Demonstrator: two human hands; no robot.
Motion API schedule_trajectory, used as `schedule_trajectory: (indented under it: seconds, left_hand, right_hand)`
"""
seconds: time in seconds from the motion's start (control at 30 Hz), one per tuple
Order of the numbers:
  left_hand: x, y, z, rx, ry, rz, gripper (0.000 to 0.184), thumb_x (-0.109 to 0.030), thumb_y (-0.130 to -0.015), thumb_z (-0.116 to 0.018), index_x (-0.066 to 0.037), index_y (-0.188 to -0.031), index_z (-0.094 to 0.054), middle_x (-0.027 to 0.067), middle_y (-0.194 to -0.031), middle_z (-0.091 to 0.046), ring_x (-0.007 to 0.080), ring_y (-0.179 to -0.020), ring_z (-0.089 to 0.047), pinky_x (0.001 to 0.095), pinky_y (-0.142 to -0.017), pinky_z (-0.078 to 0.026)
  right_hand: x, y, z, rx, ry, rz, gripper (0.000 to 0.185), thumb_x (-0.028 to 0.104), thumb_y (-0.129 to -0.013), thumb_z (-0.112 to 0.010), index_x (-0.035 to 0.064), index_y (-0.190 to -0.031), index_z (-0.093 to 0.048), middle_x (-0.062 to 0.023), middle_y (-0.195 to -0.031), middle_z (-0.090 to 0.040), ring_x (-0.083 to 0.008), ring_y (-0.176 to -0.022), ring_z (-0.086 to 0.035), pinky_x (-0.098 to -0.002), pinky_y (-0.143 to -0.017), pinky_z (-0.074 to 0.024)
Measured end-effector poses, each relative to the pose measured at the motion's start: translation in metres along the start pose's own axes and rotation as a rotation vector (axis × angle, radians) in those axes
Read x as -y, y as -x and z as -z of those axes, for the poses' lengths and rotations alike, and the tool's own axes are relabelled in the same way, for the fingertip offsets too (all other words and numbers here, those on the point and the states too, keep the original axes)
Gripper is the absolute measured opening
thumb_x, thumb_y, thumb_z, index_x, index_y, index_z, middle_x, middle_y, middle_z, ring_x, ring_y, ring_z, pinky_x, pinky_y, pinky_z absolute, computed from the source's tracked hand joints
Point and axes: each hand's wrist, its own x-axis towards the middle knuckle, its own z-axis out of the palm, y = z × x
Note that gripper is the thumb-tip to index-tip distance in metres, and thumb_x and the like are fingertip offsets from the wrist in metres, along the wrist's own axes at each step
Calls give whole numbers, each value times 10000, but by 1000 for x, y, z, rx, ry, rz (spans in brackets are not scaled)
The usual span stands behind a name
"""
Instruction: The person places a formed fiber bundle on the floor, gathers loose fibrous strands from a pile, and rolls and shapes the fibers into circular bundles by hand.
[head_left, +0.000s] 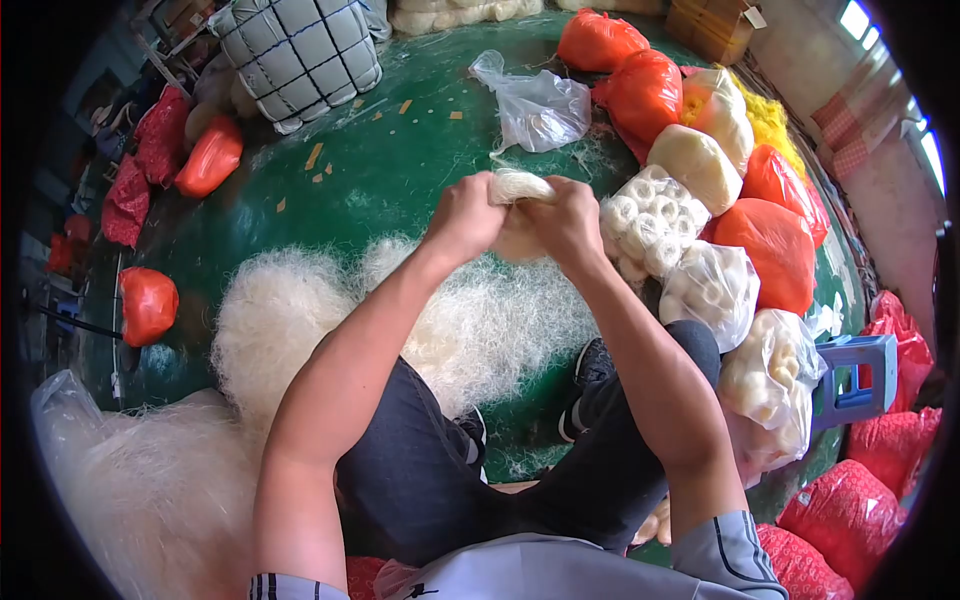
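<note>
Both my hands are raised in front of me, closed around a small bundle of pale fibre (521, 186). My left hand (466, 216) grips its left end, and my right hand (573, 221) grips the right end. Part of the bundle shows between the fists, and more pale material hangs just below them. Beneath my forearms, a loose heap of cream-white fibre (490, 320) spreads over the floor between my feet and to the left. My fingertips are mostly hidden from this angle.
Clear bags of rolled fibre coils (655, 215) stand close on the right, beside orange bags (765, 250) and a blue stool (855, 380). A larger fibre pile (150, 490) lies at lower left. Farther off are a strapped white bale (297, 60) and a crumpled plastic bag (540, 105).
</note>
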Motion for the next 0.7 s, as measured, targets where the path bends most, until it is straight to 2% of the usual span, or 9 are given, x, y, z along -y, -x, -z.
schedule_trajectory:
  seconds: [0.1, 0.13, 0.23, 0.37, 0.5, 0.53, 0.63, 0.67, 0.7]
  left_hand:
    - [-22, 13, 3, -64, -309, -161, 274, -68, -877, -614, 17, -1126, -694, 293, -920, -728, 456, -927, -727, 533, -810, -570]
    - [-19, 12, 2, -20, -373, -172, 287, -71, -880, -627, 17, -1148, -683, 282, -925, -729, 458, -912, -726, 524, -792, -568]
    - [-21, 9, 7, 1, -331, -124, 305, -73, -877, -627, 16, -1165, -673, 271, -940, -731, 449, -908, -727, 491, -790, -572]
    - [-22, 7, 6, -74, -33, 35, 257, -68, -878, -614, 17, -1106, -695, 264, -972, -737, 410, -969, -739, 442, -808, -575]
    - [-25, 10, 6, 12, -292, -65, 249, -72, -892, -635, 9, -1116, -706, 211, -983, -763, 307, -958, -757, 400, -822, -571]
    - [-24, 10, 7, 67, -406, -90, 252, -73, -900, -638, 6, -1130, -708, 187, -981, -774, 265, -949, -762, 385, -828, -570]
    - [-5, 3, 10, 198, 139, 26, 296, -136, -892, -693, -16, -1162, -711, 162, -919, -774, 185, -890, -740, 385, -813, -568]
    - [9, -1, 4, 249, 367, 22, 320, -176, -915, -708, -29, -1199, -700, 128, -922, -769, 112, -897, -693, 367, -822, -561]
    - [11, -2, 1, 231, 377, 29, 310, -183, -924, -702, -28, -1193, -700, 122, -943, -771, 117, -908, -695, 367, -827, -561]
  right_hand:
    - [-9, -1, -1, 77, 538, 619, 186, 98, -828, -693, 9, -990, -713, -220, -850, -721, -389, -817, -729, -467, -747, -574]
    - [-9, 0, -2, 16, 502, 689, 139, 73, -842, -654, 34, -974, -677, -196, -815, -689, -397, -802, -708, -493, -736, -558]
    - [-2, 6, -2, -151, 356, 622, 164, 78, -839, -661, 19, -989, -688, -211, -866, -715, -400, -857, -722, -480, -755, -562]
    - [-4, -2, -3, -48, 10, 44, 194, 75, -817, -676, -14, -988, -695, -240, -860, -727, -429, -894, -723, -498, -787, -559]
    - [-2, -4, 9, 61, 484, 477, 268, 73, -797, -710, -10, -1052, -713, -274, -915, -731, -444, -909, -726, -459, -808, -579]
    - [4, -3, 14, 138, 600, 458, 319, 97, -793, -726, -10, -1093, -712, -281, -943, -734, -437, -936, -728, -444, -829, -583]
    - [8, 5, 13, -43, 186, 360, 299, 115, -788, -723, -4, -1062, -720, -278, -939, -733, -430, -923, -731, -447, -819, -584]
    - [13, 3, 18, 10, 107, 216, 282, 124, -787, -717, -3, -1038, -729, -268, -942, -737, -421, -927, -737, -451, -823, -583]
    - [16, 1, 21, 29, 77, 156, 284, 125, -788, -715, -5, -1040, -730, -262, -939, -739, -416, -923, -741, -448, -824, -583]
